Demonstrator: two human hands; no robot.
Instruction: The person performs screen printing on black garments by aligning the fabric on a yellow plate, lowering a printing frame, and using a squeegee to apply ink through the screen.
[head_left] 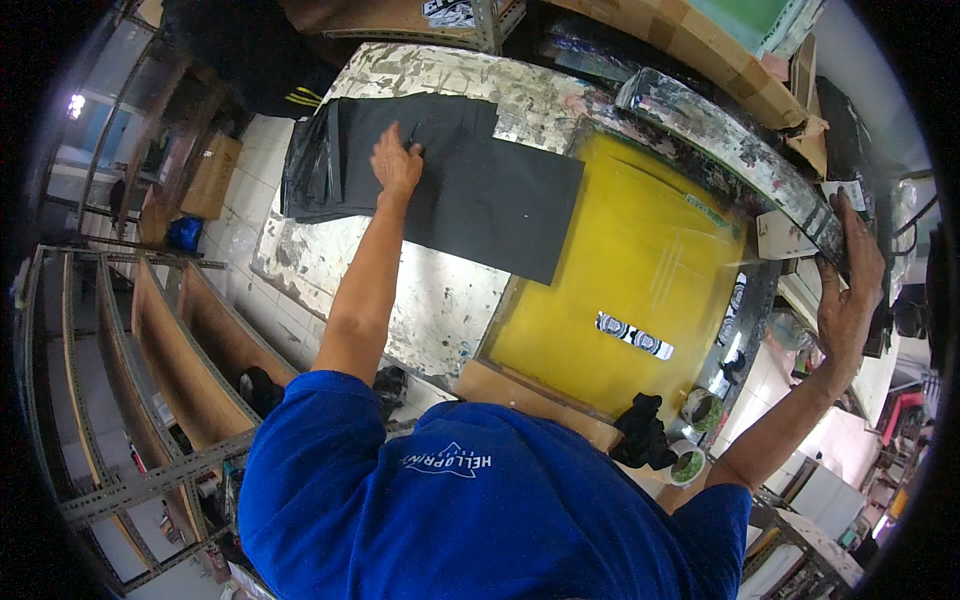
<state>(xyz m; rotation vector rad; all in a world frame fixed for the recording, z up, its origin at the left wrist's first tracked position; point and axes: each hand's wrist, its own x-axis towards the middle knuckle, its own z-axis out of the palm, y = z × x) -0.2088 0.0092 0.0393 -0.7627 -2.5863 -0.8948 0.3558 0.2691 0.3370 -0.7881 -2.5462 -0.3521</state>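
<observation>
A pile of thin black sheets [475, 205] lies on the paint-stained white table, fanned out at its left end. My left hand [397, 162] is over the left part of the pile with its fingers spread. Whether it presses on the top sheet I cannot tell. To the right is a yellow screen-like panel [625, 275], with a black and white printed strip [634, 335] showing on it. The right end of the black sheets reaches the panel's left edge. At far right, my right hand [850, 275] grips the end of a long paint-spattered bar [735, 150].
Cardboard [690, 50] and a green-topped frame stand behind the bar. Near the panel's front right corner are a black cloth [645, 432] and a white cup [687, 464] with green contents. A metal-framed rack with wooden boards [185, 350] stands at left, beyond the tiled floor.
</observation>
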